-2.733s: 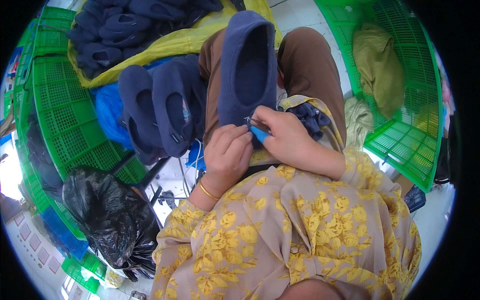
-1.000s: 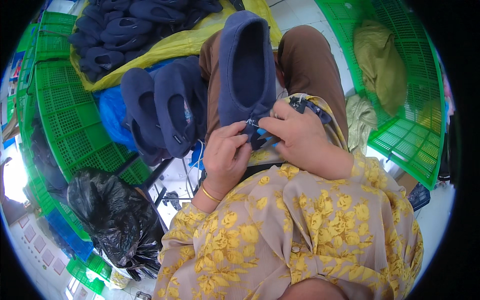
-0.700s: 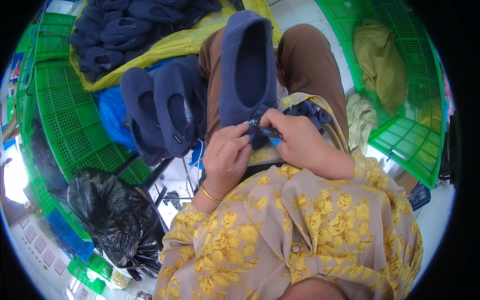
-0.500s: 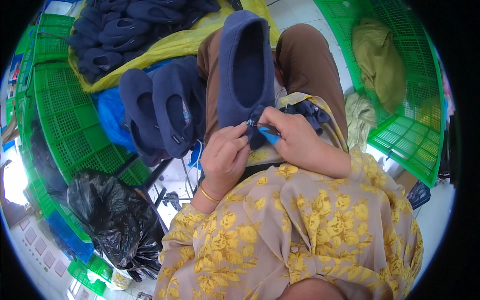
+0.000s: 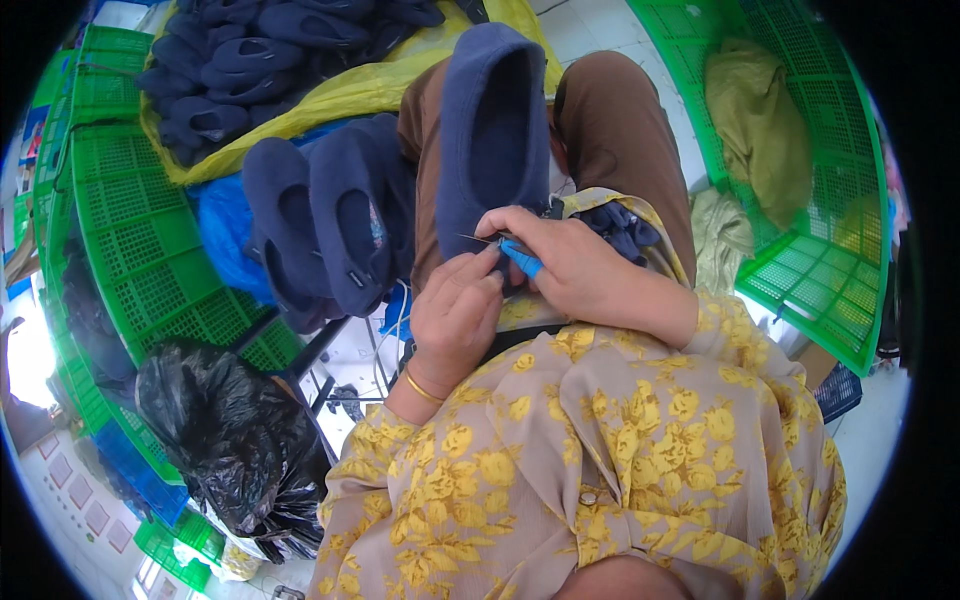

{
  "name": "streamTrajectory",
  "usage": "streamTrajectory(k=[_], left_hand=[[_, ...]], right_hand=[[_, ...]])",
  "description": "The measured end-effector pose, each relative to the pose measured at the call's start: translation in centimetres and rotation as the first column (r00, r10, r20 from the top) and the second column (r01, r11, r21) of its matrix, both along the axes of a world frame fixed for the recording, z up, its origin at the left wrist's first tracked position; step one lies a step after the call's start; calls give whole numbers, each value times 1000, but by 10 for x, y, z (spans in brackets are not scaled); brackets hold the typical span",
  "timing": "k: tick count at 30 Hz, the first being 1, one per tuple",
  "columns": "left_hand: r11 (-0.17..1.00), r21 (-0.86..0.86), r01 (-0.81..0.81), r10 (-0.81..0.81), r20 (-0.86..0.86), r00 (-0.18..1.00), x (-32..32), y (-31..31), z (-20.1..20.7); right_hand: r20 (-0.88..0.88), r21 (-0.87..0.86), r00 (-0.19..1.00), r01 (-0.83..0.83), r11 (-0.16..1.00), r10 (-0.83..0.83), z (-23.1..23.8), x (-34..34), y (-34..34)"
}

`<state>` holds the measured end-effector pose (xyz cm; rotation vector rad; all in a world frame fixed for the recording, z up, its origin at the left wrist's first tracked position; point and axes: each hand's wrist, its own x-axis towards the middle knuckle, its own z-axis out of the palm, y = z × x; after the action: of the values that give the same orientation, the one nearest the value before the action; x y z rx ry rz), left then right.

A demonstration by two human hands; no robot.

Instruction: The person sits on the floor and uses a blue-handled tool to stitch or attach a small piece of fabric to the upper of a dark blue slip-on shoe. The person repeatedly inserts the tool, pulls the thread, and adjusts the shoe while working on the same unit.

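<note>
- Head view: navy slipper (image 5: 493,140), upper centre, long axis running up-frame.
- Left hand (image 5: 456,306) pinches its lower end.
- Right hand (image 5: 566,258), equally near, grips an apparent needle (image 5: 474,238).

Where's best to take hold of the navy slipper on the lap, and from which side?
Probably the far rounded end of the navy slipper, from the far side: that end is uncovered, and the upward-facing opening offers a rim to pinch. The left hand and right hand crowd the near end.
</note>
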<state>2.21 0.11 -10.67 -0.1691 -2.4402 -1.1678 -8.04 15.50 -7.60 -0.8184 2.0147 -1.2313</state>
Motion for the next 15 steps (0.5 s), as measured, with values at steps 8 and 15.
streamTrajectory(k=[8, 15], left_hand=[[996, -80, 34, -37, -44, 998, 1, -3, 1], [993, -95, 70, -73, -28, 997, -2, 0, 3]], right_hand=[[-168, 317, 965, -140, 938, 201, 23, -19, -12], [-455, -106, 889, -6, 994, -43, 6, -20, -29]])
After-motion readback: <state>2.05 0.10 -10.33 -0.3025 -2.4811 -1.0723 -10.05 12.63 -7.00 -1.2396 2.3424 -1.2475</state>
